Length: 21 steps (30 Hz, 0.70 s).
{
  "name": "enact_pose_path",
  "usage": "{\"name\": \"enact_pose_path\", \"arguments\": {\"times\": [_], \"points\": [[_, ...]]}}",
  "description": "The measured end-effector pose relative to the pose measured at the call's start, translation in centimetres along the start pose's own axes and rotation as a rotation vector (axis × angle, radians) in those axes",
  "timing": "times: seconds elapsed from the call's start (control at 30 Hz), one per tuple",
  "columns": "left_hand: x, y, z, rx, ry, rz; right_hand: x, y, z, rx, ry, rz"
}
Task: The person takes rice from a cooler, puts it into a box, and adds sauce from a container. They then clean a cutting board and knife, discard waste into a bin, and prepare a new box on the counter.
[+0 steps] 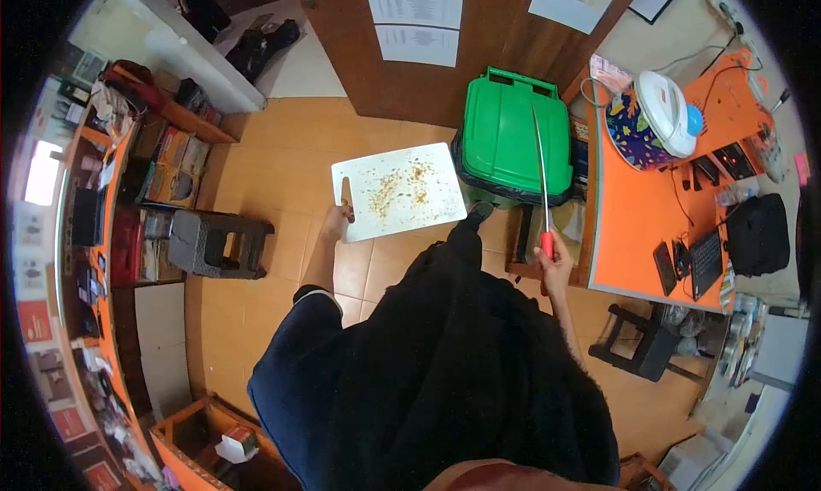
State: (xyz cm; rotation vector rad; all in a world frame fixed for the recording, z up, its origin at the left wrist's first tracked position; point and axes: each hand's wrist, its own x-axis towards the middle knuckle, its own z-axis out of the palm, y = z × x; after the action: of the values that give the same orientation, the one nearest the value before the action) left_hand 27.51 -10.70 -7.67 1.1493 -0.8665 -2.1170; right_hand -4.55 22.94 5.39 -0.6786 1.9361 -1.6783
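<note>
Floor (291,166): orange-tan, tiled
Left hand (342,215): stretched forward, gripping white board (368,168) at one end
Right hand (556,258): out sideways, clasping red-handled knife (545,202), pointed forward

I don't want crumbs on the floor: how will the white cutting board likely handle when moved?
The cutting board is probably stiff: it looks flat though the left hand grips only one end. That one-handed grip suggests it's fairly light for its size. The crumbs on it look loose, so they'd likely slide off with a tilt.

Smooth plastic board (363,230) and bin lid (506,140), metal blade (541,168).
</note>
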Motion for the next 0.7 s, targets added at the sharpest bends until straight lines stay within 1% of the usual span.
{"name": "enact_pose_path", "arguments": {"times": [0.03, 0.1, 0.13, 0.17, 0.23, 0.27, 0.3, 0.37, 0.43, 0.5, 0.57, 0.6, 0.63, 0.7], "points": [[1.1, -0.3, 0.3, -0.006, 0.000, 0.006, 0.7, 0.4, -0.4, -0.003, -0.004, -0.007], [2.9, -0.8, 0.3, 0.111, 0.027, 0.113, 1.2, 1.3, -1.3, -0.028, -0.007, -0.070], [2.5, -1.0, 0.2, 0.068, 0.052, 0.088, 1.1, 1.1, -2.1, -0.029, -0.036, 0.009], [3.0, 0.1, 0.6, 0.068, 0.051, 0.077, 1.9, 0.5, -2.4, -0.035, -0.032, 0.017], [4.4, 0.9, 1.0, 0.099, 0.095, 0.091, 2.7, -0.8, -3.3, -0.055, -0.047, 0.111], [4.5, 0.7, 0.6, 0.079, 0.121, 0.094, 3.4, -1.3, -3.7, -0.123, -0.061, 0.040], [4.6, 0.2, -0.1, 0.067, 0.143, 0.094, 3.9, 0.1, -4.7, -0.186, -0.058, 0.012], [3.8, 0.4, 1.3, 0.044, 0.152, 0.096, 5.7, 0.3, -6.6, -0.267, -0.094, 0.048], [3.7, 1.5, 2.2, 0.071, 0.275, 0.023, 6.3, -0.1, -7.6, -0.241, -0.068, 0.097], [2.5, 1.8, 1.3, 0.093, 0.261, 0.014, 7.3, -0.7, -8.4, -0.213, -0.097, 0.130], [1.6, 2.1, -0.3, 0.096, 0.245, -0.022, 7.9, -1.1, -8.8, -0.271, -0.126, -0.046], [0.8, 2.5, 0.3, 0.080, 0.234, -0.018, 8.0, -1.7, -9.4, -0.286, -0.169, 0.123], [0.5, 2.8, 1.0, 0.085, 0.240, -0.022, 8.2, -1.8, -9.5, -0.282, -0.172, 0.131], [0.1, 3.3, 2.6, 0.172, 0.238, -0.020, 7.1, -2.0, -8.9, -0.453, -0.217, -0.074]]}}
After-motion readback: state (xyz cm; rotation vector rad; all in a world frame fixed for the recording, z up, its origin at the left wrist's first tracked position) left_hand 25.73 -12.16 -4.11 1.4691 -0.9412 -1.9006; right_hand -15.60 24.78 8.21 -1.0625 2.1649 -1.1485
